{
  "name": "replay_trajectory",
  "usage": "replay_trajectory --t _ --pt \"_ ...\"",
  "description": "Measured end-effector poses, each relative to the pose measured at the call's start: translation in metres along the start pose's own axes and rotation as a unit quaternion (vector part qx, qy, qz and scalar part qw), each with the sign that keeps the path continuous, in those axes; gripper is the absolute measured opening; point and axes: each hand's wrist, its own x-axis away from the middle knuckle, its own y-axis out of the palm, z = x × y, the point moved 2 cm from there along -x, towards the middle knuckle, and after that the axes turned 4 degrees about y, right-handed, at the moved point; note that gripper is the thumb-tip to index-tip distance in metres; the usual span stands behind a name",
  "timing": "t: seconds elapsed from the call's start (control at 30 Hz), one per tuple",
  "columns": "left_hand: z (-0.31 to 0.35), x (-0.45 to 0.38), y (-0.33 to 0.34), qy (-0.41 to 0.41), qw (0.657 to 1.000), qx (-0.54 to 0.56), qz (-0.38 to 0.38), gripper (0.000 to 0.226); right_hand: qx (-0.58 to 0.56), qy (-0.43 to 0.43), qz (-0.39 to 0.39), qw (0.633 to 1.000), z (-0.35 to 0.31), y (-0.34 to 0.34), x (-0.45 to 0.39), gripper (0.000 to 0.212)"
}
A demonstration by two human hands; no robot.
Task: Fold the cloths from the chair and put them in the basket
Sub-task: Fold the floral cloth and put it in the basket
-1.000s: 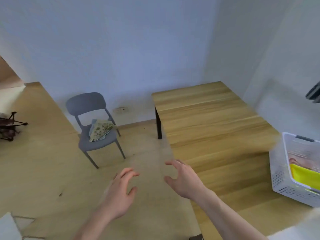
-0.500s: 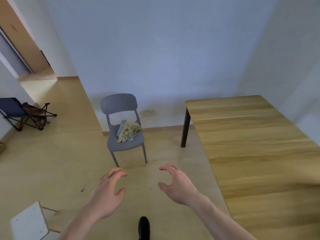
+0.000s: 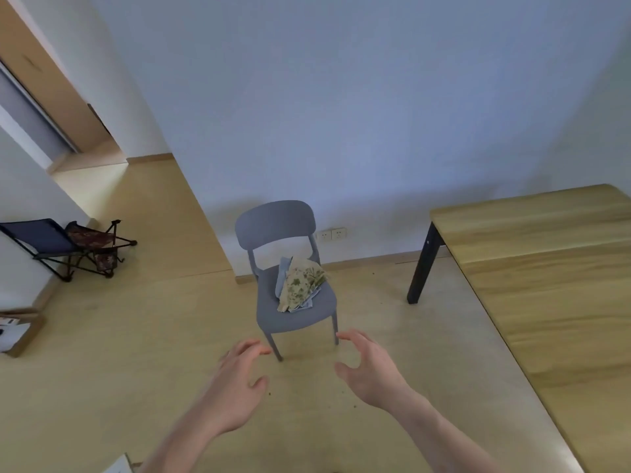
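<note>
Pale wooden flooring (image 3: 112, 353) fills most of the lower frame, running back to a plain white wall (image 3: 341, 97). Nearest, at the bottom centre, two bare forearms reach forward above the floor. The left hand (image 3: 235, 384) has its fingers spread and loosely bent, thumb out to the side, holding nothing. The right hand (image 3: 370, 367) is the same: fingers relaxed and slightly curved, thumb apart, empty. Both hands are short of the chair and touch nothing.

Just beyond them, at the middle of the frame, stands a grey plastic chair with a rounded backrest (image 3: 276, 220), its back toward the wall and its seat facing the viewer. On the seat lies a loose pile of cloths (image 3: 300, 283): a cream one with a green leafy print on top, and pale blue ones showing beneath it at the left and lower edges. The pile's long axis runs diagonally, from the seat's lower left toward the upper right, where its wider end points at the chair's right back post.

Along the right edge sits a light wooden table with a black leg (image 3: 546, 268). At the left edge, further back, a dark blue folding chair (image 3: 44, 238) stands beside a small folding stool. On the wall behind the grey chair are white wall sockets (image 3: 331, 234).
</note>
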Motion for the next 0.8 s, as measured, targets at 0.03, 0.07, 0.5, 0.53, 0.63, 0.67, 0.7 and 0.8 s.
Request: replay_trajectory --t 0.03,0.07,0.5,0.53,0.63,0.67,0.7,0.8 --pt "-0.012 -0.008 -0.007 -0.002 1.0 0.004 -0.006 0.044 0.001 -0.002 0.001 1.0 -0.012 0.002 -0.013 0.054" --pt "-0.024 -0.018 -0.013 -0.005 1.0 0.006 -0.013 0.045 0.004 -0.002 0.002 1.0 -0.024 0.003 -0.026 0.054" --pt "-0.159 -0.202 -0.078 0.117 0.978 -0.026 -0.168 0.046 -0.027 0.122 0.126 0.984 -0.121 0.086 -0.139 0.057" --pt "-0.169 -0.212 -0.082 0.128 0.975 -0.031 -0.181 0.046 -0.032 0.136 0.134 0.981 -0.129 0.096 -0.141 0.057" --pt "-0.196 -0.235 -0.093 0.156 0.961 -0.059 -0.22 0.048 -0.044 0.168 0.153 0.973 -0.15 0.119 -0.142 0.056" --pt "-0.204 -0.242 -0.095 0.162 0.958 -0.066 -0.226 0.049 -0.05 0.173 0.157 0.971 -0.156 0.126 -0.141 0.056" --pt "-0.211 -0.247 -0.097 0.168 0.956 -0.073 -0.229 0.05 -0.056 0.179 0.161 0.969 -0.16 0.132 -0.139 0.056" --pt "-0.223 -0.258 -0.099 0.172 0.952 -0.083 -0.238 0.051 -0.07 0.191 0.184 0.962 -0.168 0.138 -0.134 0.055"
